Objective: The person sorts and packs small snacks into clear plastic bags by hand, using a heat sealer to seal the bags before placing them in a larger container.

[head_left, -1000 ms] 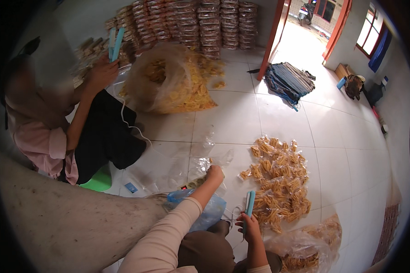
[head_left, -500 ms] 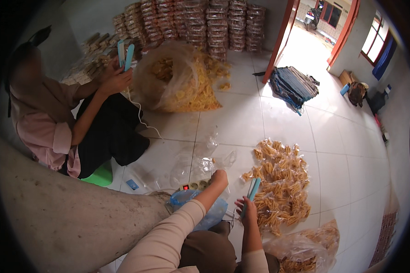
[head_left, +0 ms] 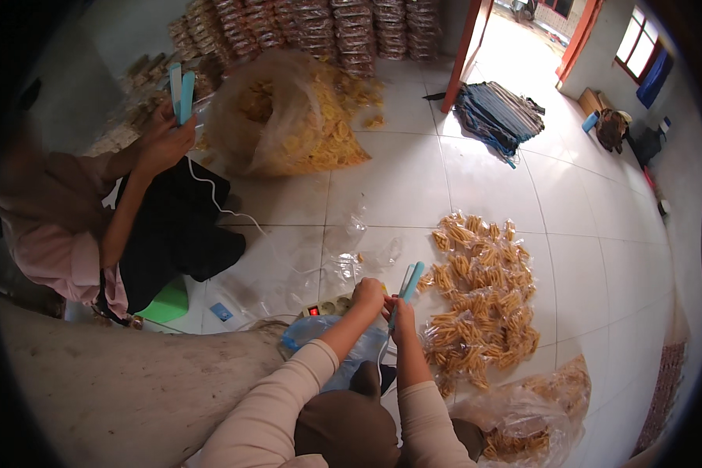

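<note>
My right hand (head_left: pixel 400 318) is wrapped round a light-blue hair straightener (head_left: pixel 410 282), its two arms apart at the top and a white cord trailing down from it. Close beside it, my left hand (head_left: pixel 368 295) is closed with its fingers together; what it pinches, if anything, is too small to make out. Beneath my left hand lies a power strip (head_left: pixel 326 307) with a lit red switch. A blue plastic bag (head_left: pixel 308 334) sits under my left forearm. Many small clear packets of yellow-brown snack sticks (head_left: pixel 480 296) are heaped right of my hands.
At left a seated person (head_left: pixel 62 226) holds another light-blue straightener (head_left: pixel 182 97). A big clear sack of yellow chips (head_left: pixel 320 148) stands ahead, with stacked packets (head_left: pixel 353 39) behind it. An open bag of snack sticks (head_left: pixel 515 444) lies near right. Clear plastic bags (head_left: pixel 343 265) lie on the tiles.
My right hand has moved up and left with the straightener, closer to my left hand. My left hand has shifted slightly left and up. The view has tilted down somewhat.
</note>
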